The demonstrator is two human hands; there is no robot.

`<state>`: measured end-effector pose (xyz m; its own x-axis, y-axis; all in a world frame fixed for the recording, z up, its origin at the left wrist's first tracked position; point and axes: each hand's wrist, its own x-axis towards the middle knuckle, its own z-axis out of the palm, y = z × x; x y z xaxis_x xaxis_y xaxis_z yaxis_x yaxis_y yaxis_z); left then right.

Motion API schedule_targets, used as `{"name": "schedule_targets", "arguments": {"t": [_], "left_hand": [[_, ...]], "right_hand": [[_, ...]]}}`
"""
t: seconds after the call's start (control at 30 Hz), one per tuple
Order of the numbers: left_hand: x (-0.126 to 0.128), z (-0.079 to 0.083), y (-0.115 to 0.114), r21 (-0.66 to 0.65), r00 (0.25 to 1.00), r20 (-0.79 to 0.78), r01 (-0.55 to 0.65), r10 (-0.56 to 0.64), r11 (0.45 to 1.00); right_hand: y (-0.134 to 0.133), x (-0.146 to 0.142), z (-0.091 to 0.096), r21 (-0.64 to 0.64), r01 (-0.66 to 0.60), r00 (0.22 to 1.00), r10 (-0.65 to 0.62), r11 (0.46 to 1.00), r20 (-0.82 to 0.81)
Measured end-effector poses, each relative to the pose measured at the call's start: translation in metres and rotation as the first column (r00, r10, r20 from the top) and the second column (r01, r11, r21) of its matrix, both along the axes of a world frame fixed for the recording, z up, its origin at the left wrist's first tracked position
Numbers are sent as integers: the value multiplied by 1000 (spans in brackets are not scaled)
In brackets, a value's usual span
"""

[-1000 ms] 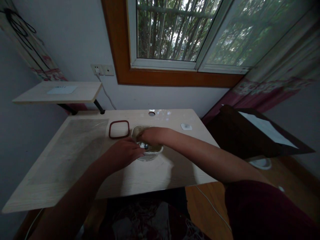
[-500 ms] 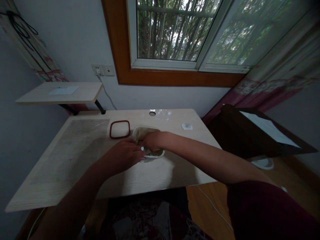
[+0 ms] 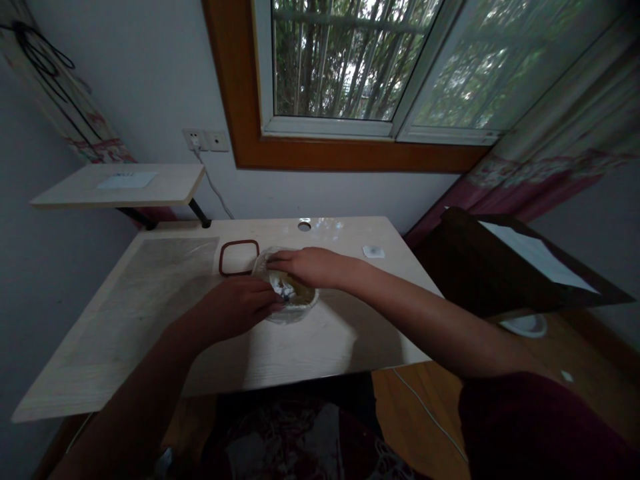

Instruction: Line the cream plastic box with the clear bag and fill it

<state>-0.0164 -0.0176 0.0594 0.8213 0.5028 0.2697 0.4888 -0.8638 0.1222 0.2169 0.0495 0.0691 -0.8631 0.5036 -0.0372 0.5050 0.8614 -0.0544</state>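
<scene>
A small tan container (image 3: 303,293) with a clear plastic bag (image 3: 293,315) over its rim stands on the desk between my hands. Crumpled, shiny plastic shows inside its mouth. My left hand (image 3: 245,303) is at the container's near left side, its fingers bent over the rim and closed on the bag; the fingertips are partly hidden. Across the back of the mouth lies my right hand (image 3: 310,265), fingers stretched leftward along the bag at the rim. Just left of the container, a dark red frame-shaped ring (image 3: 239,258) with rounded corners rests flat on the desk.
The pale wooden desk (image 3: 300,360) has a transparent mat (image 3: 145,293) on its left part and a raised shelf (image 3: 125,185) at the back left. A small white packet (image 3: 373,252) lies to the right. A dark surface with white paper (image 3: 537,257) stands beyond the desk's right edge.
My right hand has come up out of the container and lies over its back rim. The container has shifted slightly left, and more of its inside shows. My left hand has moved slightly left.
</scene>
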Motion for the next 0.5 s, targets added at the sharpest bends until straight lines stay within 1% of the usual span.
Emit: {"name": "schedule_targets", "arguments": {"t": [0.1,0.17,0.23,0.3,0.4,0.5], "left_hand": [[-1,11,10,96,997,-23,-77,79,992],[1,17,18,168,985,-83,-135,150,977],[6,20,26,205,962,-159,-186,220,961],[12,20,32,216,938,-222,-220,267,951],[17,16,37,204,910,-283,-253,304,946],[19,11,41,181,897,-301,-281,325,943]], "right_hand": [[0,2,-6,78,11,1000,-12,997,13],[0,-1,-7,122,22,999,-28,992,45],[0,-5,-7,177,31,997,-42,984,60],[0,-9,-4,254,61,996,-75,965,48],[1,-10,3,357,107,990,-134,928,51],[4,-6,6,393,95,986,-140,914,86]]}}
